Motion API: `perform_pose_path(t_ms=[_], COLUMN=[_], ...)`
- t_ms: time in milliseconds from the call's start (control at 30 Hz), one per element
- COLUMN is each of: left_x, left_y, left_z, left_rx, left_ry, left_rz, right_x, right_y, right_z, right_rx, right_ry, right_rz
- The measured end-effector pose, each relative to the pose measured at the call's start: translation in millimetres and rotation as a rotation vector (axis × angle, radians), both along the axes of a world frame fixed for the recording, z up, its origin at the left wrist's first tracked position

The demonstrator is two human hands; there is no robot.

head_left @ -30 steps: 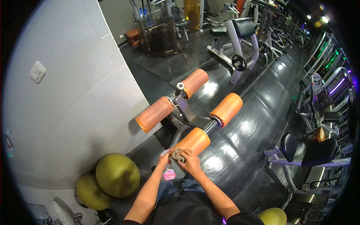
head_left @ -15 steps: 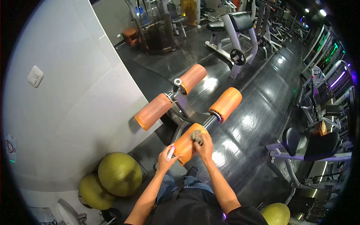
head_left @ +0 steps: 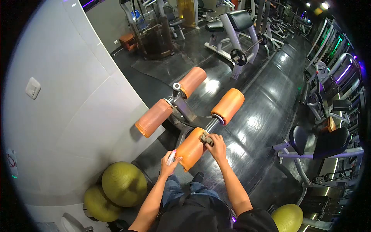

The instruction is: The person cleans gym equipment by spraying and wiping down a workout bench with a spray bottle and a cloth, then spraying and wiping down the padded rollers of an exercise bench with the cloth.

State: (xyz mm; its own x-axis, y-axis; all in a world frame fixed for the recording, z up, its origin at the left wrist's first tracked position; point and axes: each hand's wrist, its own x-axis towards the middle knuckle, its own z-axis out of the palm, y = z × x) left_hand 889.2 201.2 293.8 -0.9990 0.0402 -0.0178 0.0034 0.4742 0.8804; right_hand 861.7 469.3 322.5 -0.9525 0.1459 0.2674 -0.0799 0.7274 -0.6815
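Note:
The nearest orange roller pad (head_left: 190, 151) sits on a metal bar of a gym machine, between my two hands. My right hand (head_left: 217, 147) is closed on a crumpled grey-brown cloth (head_left: 205, 138), which touches the pad's upper right side. At the pad's lower left end is my left hand (head_left: 168, 166), its fingers wrapped round a small whitish bottle with a pink top (head_left: 171, 157). The left thumb rests against the pad's end. Farther along the same bar is a second orange roller pad (head_left: 228, 106).
Two faded orange pads (head_left: 154, 117) (head_left: 193, 82) are on the machine's other bar. A white wall (head_left: 73, 116) stands at left, with green exercise balls (head_left: 124, 184) below it. A black-seated bench (head_left: 331, 147) is at right; a barbell bench (head_left: 239, 29) stands farther off.
My right hand and the cloth have shifted slightly outward to the pad's right side. My left hand keeps its place at the pad's end. The whole view has moved a little.

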Motion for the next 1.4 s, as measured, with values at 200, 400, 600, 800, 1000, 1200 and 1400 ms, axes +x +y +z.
perform_pose_path(t_ms=[200, 400, 600, 800, 1000, 1200, 1400], left_x=[-8.5, -13.8, -15.4, -22.6, -30.4, -28.3, 0.2], left_y=[-4.9, -8.3, -8.8, -9.1, -13.0, -14.8, -5.9], left_z=[-14.2, -37.0, -24.6, -29.3, -43.5, -35.0, 24.1], left_rx=[0.081, 0.202, 0.318, 0.344, 0.322, 0.13, -0.018], left_ry=[-0.104, -0.018, -0.313, -0.424, -0.441, -0.164, 0.139], left_rz=[0.064, 0.088, 0.129, 0.223, 0.277, 0.245, -0.026], right_x=[23.5, 66.4, 24.1, -14.7, 31.8, 50.4, -6.6], right_y=[-56.7, -95.2, -58.8, -22.6, -89.9, -90.2, -16.9], right_z=[1.6, -1.3, -1.9, 6.9, -5.4, 2.4, 4.9], right_rx=[-0.198, 0.051, 0.025, -0.087, -0.076, 0.031, 0.023], right_ry=[0.028, -0.129, 0.009, -0.03, -0.024, -0.058, 0.035], right_rz=[0.013, 0.44, 0.252, -0.097, 0.149, 0.35, -0.003])
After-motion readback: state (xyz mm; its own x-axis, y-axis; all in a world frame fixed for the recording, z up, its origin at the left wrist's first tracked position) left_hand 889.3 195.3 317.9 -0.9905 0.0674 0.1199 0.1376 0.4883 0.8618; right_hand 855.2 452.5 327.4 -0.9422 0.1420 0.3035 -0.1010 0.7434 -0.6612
